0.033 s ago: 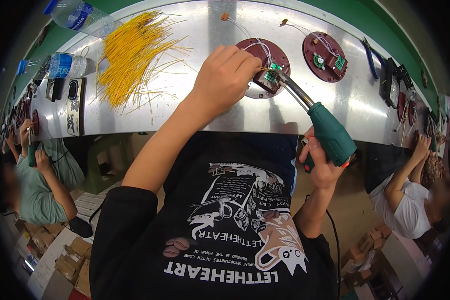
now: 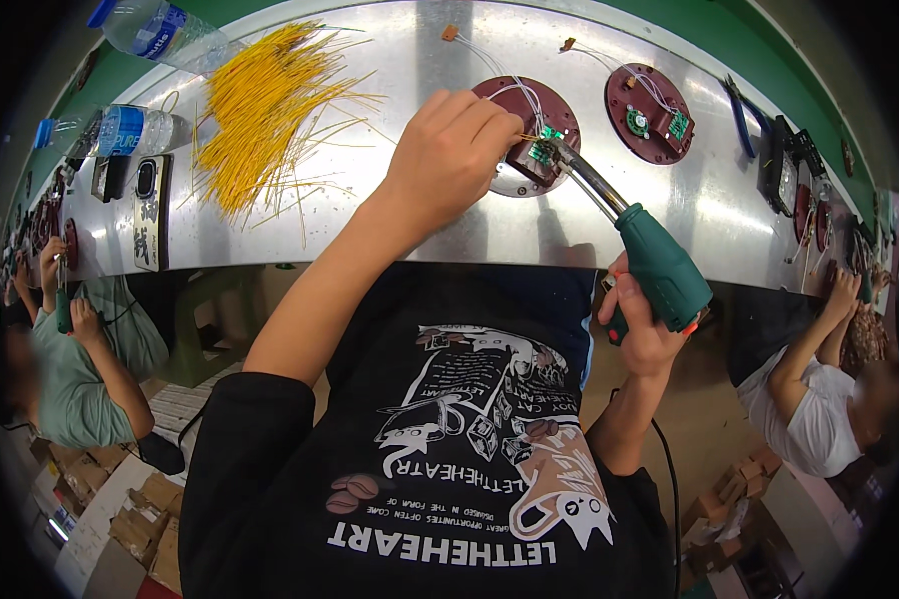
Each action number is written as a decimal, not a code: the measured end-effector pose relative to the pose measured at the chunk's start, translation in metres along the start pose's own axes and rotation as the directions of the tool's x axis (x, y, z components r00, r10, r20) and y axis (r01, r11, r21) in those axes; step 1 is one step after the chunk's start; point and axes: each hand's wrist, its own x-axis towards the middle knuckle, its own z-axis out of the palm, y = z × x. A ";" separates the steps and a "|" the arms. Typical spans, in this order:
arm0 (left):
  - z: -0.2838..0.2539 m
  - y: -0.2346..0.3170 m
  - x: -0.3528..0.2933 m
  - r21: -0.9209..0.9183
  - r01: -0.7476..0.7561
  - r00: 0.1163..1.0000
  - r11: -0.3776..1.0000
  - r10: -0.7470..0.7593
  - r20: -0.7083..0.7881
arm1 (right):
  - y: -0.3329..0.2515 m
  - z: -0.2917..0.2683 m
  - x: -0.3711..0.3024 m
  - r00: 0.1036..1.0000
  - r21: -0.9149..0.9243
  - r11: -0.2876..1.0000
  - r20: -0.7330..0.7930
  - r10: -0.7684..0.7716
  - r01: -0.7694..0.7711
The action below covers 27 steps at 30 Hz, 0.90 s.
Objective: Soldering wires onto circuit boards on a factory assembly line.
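Green plastic fills the worker's right hand (image 2: pixel 641 324): it is wrapped around the body and trigger of a soldering gun (image 2: pixel 661 262), whose metal barrel slants up and away to the left. From where I stand, its tip meets the small circuit board (image 2: pixel 549 150) on a dark red disc (image 2: pixel 561 102), which lies on the metal table (image 2: pixel 410 60) straight ahead of the worker. The left hand (image 2: pixel 451 145) has thumb and fingers pressed together, pinching what looks like a yellow wire (image 2: pixel 526 137) right at that board. White leads run from the disc to an orange connector (image 2: pixel 449 34). Another disc (image 2: pixel 649 135) lies to the right, near blue pliers (image 2: pixel 739 115); a heap of yellow wires (image 2: pixel 260 120) spreads to the left.
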 end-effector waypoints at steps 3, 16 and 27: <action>0.000 -0.001 0.000 0.008 -0.007 1.000 1.000 0.008 -0.007 | 0.000 0.000 0.002 1.000 0.024 1.000 0.016 -0.018 0.017; 0.003 -0.002 -0.005 0.063 -0.009 1.000 0.998 0.009 -0.001 | -0.008 -0.002 0.006 0.999 -0.004 0.999 -0.012 0.038 -0.038; 0.000 0.001 -0.001 0.015 0.009 1.000 1.000 -0.009 0.009 | -0.012 0.003 0.002 0.987 0.095 0.995 -0.162 0.009 0.007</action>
